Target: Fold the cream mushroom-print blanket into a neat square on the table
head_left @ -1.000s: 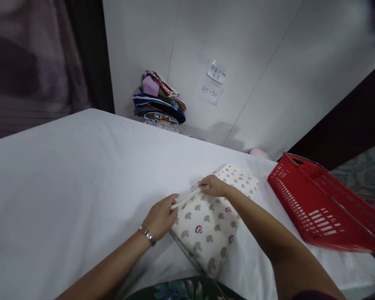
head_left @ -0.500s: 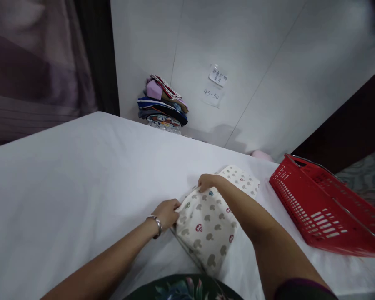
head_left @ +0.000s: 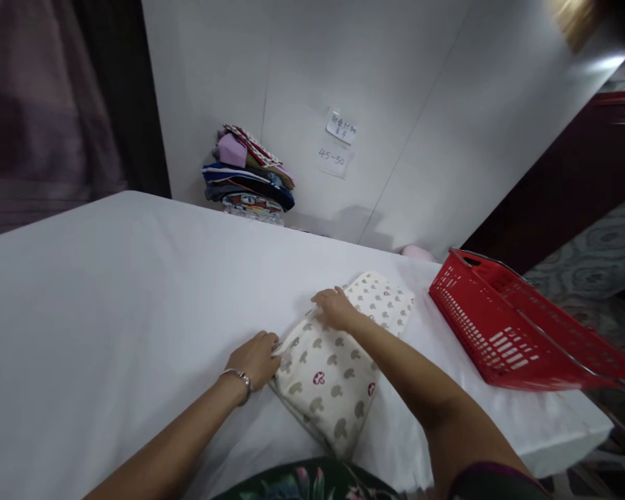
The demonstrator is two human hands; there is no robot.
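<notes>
A cream cloth (head_left: 320, 396) printed with grey and red mushrooms lies folded on the white-covered surface in front of me. Its far part stretches beyond my right forearm. My left hand (head_left: 255, 357), with a silver bracelet at the wrist, has its fingers closed on the cloth's left edge; the fingertips are partly hidden. Across the cloth, my right hand (head_left: 333, 307) rests on the upper fold near its far-left edge, fingers stretched out and a little apart.
A red plastic basket (head_left: 479, 333) with metal handles stands at the right. Against the wall is a stack of folded clothes (head_left: 247, 173). Paper notes (head_left: 338, 142) are stuck on the wall. The white table's edge (head_left: 567, 444) shows at the lower right.
My right hand has loosened from a pinch on the cloth to lie with fingers extended. My left hand stays at the left edge. The whole view has shifted, bringing more of the right side in.
</notes>
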